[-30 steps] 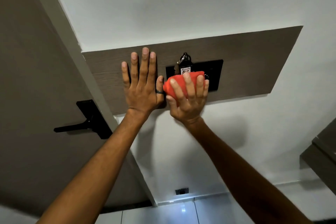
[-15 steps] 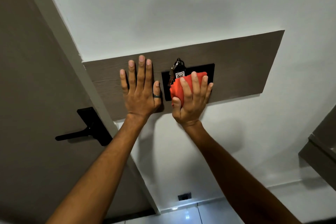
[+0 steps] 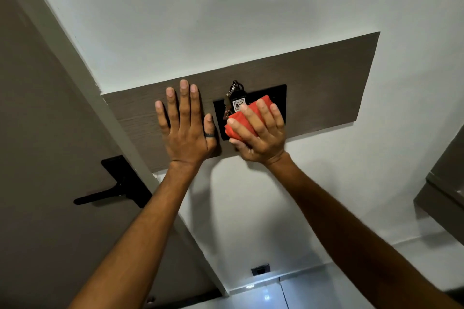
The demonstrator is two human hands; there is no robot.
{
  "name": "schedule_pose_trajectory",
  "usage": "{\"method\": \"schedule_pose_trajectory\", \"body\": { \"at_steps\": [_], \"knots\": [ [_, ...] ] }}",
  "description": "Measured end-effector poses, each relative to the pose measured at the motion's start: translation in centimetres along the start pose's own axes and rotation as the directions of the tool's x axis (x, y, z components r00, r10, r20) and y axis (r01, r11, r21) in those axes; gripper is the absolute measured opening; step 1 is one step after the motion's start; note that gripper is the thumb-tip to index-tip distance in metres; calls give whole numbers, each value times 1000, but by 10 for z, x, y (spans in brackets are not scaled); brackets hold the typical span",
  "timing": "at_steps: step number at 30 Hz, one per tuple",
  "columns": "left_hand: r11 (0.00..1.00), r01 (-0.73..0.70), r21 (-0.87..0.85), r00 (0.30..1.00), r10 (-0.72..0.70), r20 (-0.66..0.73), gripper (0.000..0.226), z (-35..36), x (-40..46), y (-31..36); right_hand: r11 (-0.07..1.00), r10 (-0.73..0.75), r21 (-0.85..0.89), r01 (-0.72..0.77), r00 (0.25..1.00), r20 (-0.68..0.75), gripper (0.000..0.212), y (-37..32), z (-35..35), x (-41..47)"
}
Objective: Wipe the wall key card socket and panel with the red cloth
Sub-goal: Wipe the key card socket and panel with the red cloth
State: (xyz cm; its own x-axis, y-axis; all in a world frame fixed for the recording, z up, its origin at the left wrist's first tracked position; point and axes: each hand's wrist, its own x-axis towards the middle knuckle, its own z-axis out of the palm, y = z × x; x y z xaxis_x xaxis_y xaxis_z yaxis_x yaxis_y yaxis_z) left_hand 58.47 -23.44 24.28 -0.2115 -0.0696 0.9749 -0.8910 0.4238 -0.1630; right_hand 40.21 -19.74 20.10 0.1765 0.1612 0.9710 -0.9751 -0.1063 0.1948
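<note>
A brown wood-grain panel [image 3: 326,80] is fixed to the white wall. On it sits the black key card socket [image 3: 277,94], with a key tag and keys [image 3: 236,98] hanging from its slot. My right hand [image 3: 261,135] presses the folded red cloth [image 3: 241,123] flat against the lower left part of the socket, covering much of it. My left hand [image 3: 185,128] lies flat on the panel just left of the socket, fingers spread, a dark ring on the thumb.
A brown door with a black lever handle [image 3: 115,185] stands to the left behind a white door frame [image 3: 75,63]. A small dark outlet [image 3: 261,269] sits low on the wall near the tiled floor. A brown cabinet edge [image 3: 442,190] juts in at right.
My right hand and the cloth slid up and right over the socket, then back down and left toward its lower left part. My left hand stayed flat on the panel.
</note>
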Motion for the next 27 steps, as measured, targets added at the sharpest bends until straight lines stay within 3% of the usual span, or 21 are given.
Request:
{"method": "schedule_pose_trajectory", "body": {
  "at_steps": [3, 4, 7, 8, 9, 11, 12, 13, 15, 16, 17, 20, 21, 22, 25, 26, 27],
  "knots": [
    [999, -9, 36, 1000, 9, -2, 65, 1, 2, 0, 961, 277, -2, -277, 960, -33, 41, -41, 6, 2],
    [999, -12, 39, 1000, 12, -5, 66, 1, 2, 1, 954, 298, -18, -299, 954, -40, 41, -51, 6, 1],
    [1000, 7, 16, 1000, -7, -4, 65, -1, -1, 0, 999, 36, 1, -36, 999, 7, 40, -28, 2, 1],
    [1000, 18, 4, 1000, -18, 6, 64, -2, -2, 0, 997, 71, 13, -71, 997, 11, 41, -17, -1, 1],
    [1000, 17, 3, 1000, -17, 4, 64, -1, -1, 1, 979, 204, 27, -204, 979, -4, 41, -15, -2, 4],
    [1000, 4, 3, 1000, -4, -1, 64, -1, 1, 1, 855, 519, 51, -516, 854, -48, 41, -34, -1, 16],
    [1000, 6, 0, 1000, -6, 0, 64, 0, 2, 1, 818, 575, 51, -573, 817, -48, 41, -45, 1, 20],
    [1000, 6, -3, 1000, -6, 2, 64, 0, 3, 0, 841, 541, 47, -539, 841, -33, 41, -51, 2, 20],
    [1000, 2, -3, 1000, -2, 3, 64, 0, 1, -1, 968, 245, 54, -245, 970, 6, 42, -28, -1, 15],
    [1000, 4, 5, 1000, -4, 0, 64, 0, 0, 0, 992, 118, 37, -119, 993, 14, 43, -10, -1, 10],
    [1000, 4, 8, 1000, -4, -3, 64, 0, 0, 0, 994, 105, 19, -106, 994, 21, 44, -1, -3, 6],
    [1000, -2, 14, 1000, 2, 3, 64, 1, 1, 0, 880, 474, 0, -474, 880, -18, 41, -28, -4, 10],
    [1000, -2, 12, 1000, 2, 7, 64, 0, 1, 0, 859, 512, 5, -512, 859, -21, 41, -41, -1, 11],
    [1000, -2, 5, 1000, 2, 10, 64, -1, 1, 0, 878, 478, 11, -478, 878, -4, 42, -45, 1, 11],
    [1000, -9, 7, 1000, 9, 6, 63, 0, -1, -1, 991, 136, -5, -136, 990, 36, 46, -5, -5, 0],
    [1000, -4, 13, 1000, 4, 2, 63, 0, 0, -1, 992, 129, -19, -129, 991, 43, 47, 8, -8, -2],
    [1000, 0, 15, 1000, 0, -3, 63, 1, 0, -1, 977, 212, -24, -211, 976, 50, 46, 14, -12, -1]
  ]
}}
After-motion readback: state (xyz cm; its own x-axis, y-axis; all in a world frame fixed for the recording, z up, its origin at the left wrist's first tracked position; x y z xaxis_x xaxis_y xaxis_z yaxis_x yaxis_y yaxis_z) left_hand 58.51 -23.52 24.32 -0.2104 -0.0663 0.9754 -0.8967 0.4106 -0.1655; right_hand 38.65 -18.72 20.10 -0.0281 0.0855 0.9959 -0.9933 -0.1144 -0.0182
